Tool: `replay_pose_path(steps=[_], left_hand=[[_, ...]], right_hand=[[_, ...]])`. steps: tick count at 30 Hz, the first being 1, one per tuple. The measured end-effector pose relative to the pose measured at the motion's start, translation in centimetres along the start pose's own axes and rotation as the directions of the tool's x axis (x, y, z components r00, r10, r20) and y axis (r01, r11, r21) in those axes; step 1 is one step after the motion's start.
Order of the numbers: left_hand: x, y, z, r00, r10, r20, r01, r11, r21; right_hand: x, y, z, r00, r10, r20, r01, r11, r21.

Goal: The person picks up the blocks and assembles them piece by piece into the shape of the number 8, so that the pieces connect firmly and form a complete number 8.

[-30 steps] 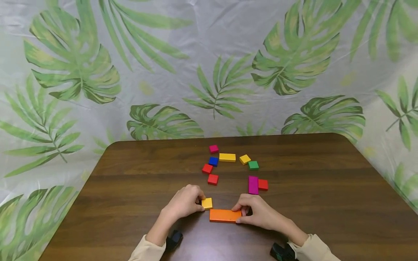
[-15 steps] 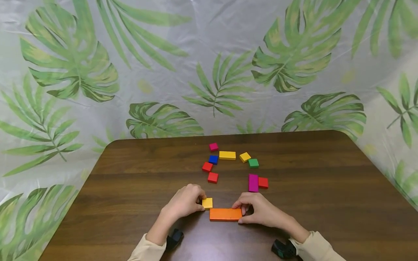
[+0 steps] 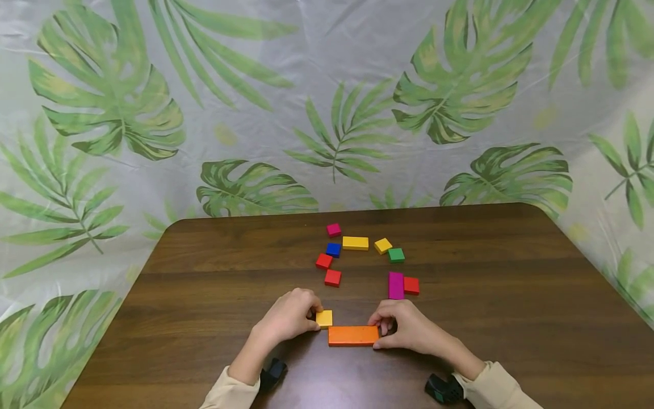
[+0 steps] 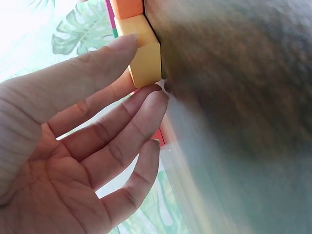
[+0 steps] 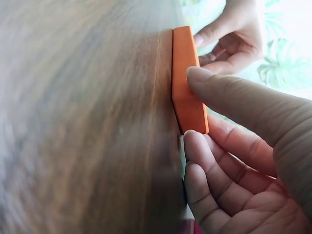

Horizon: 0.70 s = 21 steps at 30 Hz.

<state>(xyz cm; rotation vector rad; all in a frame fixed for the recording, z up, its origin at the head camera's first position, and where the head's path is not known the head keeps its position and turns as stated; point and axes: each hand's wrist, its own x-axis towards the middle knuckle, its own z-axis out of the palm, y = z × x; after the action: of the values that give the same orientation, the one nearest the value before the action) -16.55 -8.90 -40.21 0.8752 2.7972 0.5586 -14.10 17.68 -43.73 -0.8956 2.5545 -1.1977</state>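
Note:
On the near part of the wooden table, my left hand pinches a small square yellow block between thumb and fingers. In the left wrist view the thumb lies along one side of the yellow block. A long flat orange block lies just in front of it, its left corner right at the yellow block's near edge. My right hand holds the orange block's right end, thumb on the near side and fingers at the back. The right wrist view shows the thumb on the orange block's long side.
Beyond the hands lie two red blocks at left, a blue block, a pink block and a long yellow block. Right of these are another yellow block, a green block, and a magenta block beside a red one.
My right index finger has slid slightly right along the orange block's back edge toward its end. The left hand and the yellow block stay nearly still; the camera view shifts slightly.

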Motion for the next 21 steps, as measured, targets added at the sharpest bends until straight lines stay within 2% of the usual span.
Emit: replay_pose_path(steps=[21], left_hand=[[0.03, 0.31, 0.21, 1.0, -0.014, 0.014, 0.015, 1.0, -0.012]], right_hand=[[-0.36, 0.26, -0.11, 0.999, -0.018, 0.026, 0.018, 0.999, 0.027]])
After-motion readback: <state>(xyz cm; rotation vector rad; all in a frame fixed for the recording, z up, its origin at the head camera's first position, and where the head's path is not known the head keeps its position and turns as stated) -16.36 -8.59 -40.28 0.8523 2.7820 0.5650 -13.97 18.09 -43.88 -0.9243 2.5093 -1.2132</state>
